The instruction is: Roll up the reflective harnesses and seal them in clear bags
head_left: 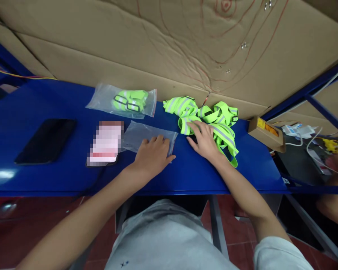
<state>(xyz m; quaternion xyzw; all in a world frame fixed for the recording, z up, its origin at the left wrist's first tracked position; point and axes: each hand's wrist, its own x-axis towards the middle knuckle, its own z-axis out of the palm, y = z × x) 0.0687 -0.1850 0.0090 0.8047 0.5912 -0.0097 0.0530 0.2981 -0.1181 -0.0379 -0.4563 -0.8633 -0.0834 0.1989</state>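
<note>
My left hand (153,155) lies flat, palm down, on a clear plastic bag (135,135) at the middle of the blue table, thumb out to the side. Just right of it, my right hand (204,140) rests with spread fingers at the near left part of a loose heap of neon green straps with grey reflective stripes (183,107); its fingertips touch a strap. Behind my left hand lies another clear bag (101,99) with a folded green strap and black buckles (129,101) inside.
On the blue table (186,180), a phone with a pixelated screen (107,142) and a black tablet-like object (46,140) lie at the left. A small cardboard box (266,133) stands at the right. Cardboard (115,41) walls the back. Another person's arm (335,187) shows at the far right.
</note>
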